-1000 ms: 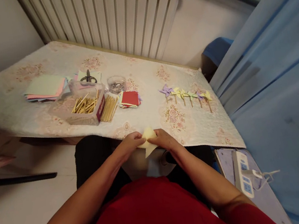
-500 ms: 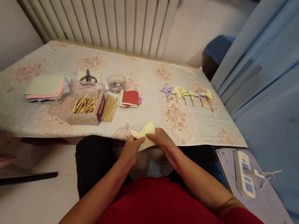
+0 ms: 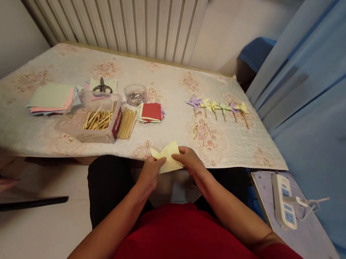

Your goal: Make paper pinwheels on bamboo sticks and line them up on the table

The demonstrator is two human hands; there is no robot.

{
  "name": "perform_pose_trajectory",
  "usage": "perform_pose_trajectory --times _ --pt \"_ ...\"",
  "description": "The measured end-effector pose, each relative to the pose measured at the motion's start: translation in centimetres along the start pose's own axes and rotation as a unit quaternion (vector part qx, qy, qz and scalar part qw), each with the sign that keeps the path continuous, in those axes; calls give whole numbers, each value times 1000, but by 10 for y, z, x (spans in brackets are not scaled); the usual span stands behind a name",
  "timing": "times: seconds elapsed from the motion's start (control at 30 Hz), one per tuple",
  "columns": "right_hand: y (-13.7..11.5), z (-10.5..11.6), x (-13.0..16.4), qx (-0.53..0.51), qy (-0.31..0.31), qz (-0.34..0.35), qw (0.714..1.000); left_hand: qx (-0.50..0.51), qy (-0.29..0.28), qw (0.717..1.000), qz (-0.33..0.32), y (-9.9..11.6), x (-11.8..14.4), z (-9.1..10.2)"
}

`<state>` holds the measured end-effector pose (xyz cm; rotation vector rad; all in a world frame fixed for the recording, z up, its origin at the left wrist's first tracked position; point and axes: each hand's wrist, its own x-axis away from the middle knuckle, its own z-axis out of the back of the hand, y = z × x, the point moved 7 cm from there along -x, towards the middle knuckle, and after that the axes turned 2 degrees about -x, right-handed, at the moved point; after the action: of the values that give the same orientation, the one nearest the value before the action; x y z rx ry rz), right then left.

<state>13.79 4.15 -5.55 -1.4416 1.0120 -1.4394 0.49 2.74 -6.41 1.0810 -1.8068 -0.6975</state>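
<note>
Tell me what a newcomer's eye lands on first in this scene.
First, the pale yellow paper pinched between the left hand and the right hand at the near edge of the table. Next, the row of small paper pinwheels lying on the table's right part. Then the clear box of wooden sticks to the left, with a red paper stack beside it and scissors behind.

White radiator (image 3: 128,20) on pale wall; floral-clothed table (image 3: 19,124), blue curtain (image 3: 326,90), light floor (image 3: 21,252)
</note>
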Motion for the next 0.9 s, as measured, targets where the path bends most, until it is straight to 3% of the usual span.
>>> perform_pose_trajectory --times 0.17,0.27,0.47,0.6,0.9 --pt "-26 22 11 167 102 146 970 14 -3 1000 13 3 1 1" --pt "-28 23 16 228 79 181 953 13 0 1000 12 3 0 1" --pt "-39 11 36 312 -5 316 896 16 -14 1000 20 4 3 -2" --pt "-40 5 43 278 -70 320 903 3 -23 999 24 6 6 -4" --pt "-35 -3 41 189 -122 255 941 -33 -37 999 14 10 12 -11"
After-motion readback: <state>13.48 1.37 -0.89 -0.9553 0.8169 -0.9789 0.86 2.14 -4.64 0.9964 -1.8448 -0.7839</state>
